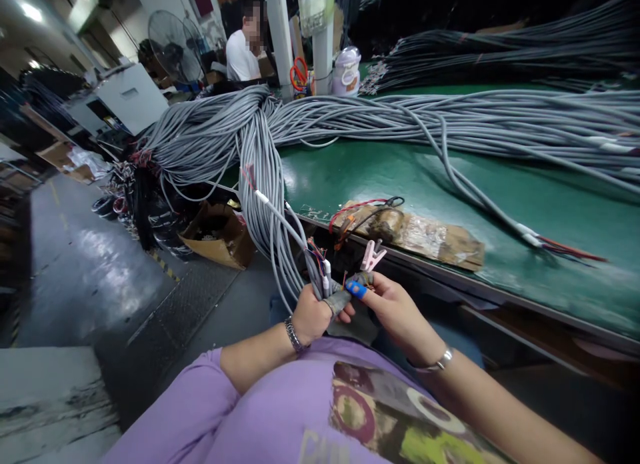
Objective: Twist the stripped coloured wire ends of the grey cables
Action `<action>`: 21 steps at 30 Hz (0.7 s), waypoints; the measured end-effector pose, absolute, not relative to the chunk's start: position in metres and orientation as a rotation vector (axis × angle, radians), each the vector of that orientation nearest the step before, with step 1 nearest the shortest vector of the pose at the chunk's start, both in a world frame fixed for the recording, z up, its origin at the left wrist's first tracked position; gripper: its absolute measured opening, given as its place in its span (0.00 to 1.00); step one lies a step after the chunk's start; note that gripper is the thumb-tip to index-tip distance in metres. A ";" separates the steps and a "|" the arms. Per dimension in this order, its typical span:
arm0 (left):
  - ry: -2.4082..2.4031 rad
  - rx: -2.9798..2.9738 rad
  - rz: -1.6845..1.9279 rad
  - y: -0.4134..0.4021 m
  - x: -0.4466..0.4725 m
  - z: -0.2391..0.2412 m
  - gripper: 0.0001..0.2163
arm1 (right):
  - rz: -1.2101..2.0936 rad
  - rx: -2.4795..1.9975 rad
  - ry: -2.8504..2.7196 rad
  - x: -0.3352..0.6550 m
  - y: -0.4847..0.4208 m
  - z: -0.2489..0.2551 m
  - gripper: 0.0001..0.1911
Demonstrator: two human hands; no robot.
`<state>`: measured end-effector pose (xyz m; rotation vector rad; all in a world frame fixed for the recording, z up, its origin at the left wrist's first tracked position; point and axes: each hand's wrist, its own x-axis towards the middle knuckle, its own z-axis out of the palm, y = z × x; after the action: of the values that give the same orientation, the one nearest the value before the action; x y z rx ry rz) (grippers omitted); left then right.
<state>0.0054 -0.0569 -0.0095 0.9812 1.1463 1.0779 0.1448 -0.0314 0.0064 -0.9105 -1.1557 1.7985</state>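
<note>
My left hand (313, 314) is closed around the end part of a grey cable (320, 277), close in front of my body. Grey tape wraps its thumb. My right hand (395, 304), with blue tape on one digit, meets it and pinches at thin coloured wires (345, 277); their tips are partly hidden by the fingers. Beside the left hand, white-sleeved cable ends (327, 277) show red and blue wires. A thick bundle of grey cables (263, 177) hangs over the table edge down to my hands. Just above my right hand, a pink clip (373, 256) sits at the table's edge.
The green table (345, 171) carries long grey cables (480, 124) and a taped cardboard piece (430, 237) with red and black leads. One cable end (530, 236) lies to the right. Behind stand orange-handled scissors (299, 74), a lidded bucket (347, 71) and a seated person (243, 54). A cardboard box (220, 241) is on the floor.
</note>
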 end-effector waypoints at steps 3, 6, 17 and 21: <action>1.153 0.989 1.132 -0.056 0.007 -0.010 0.17 | 1.799 -0.922 -1.053 0.143 -0.035 0.007 0.17; 1.138 0.994 1.094 -0.055 0.007 -0.007 0.17 | 1.773 -0.941 -1.043 0.142 -0.036 0.009 0.18; 1.167 0.922 1.084 -0.054 0.007 -0.004 0.19 | 1.652 -1.055 -1.106 0.144 -0.035 0.010 0.20; 1.164 0.949 1.068 -0.054 0.007 -0.004 0.17 | 1.772 -0.959 -1.153 0.146 -0.033 0.011 0.19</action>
<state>0.0072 -0.0544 -0.0037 0.9492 1.1642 1.0678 0.1460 -0.0326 0.0109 -0.9590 -1.1527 1.7721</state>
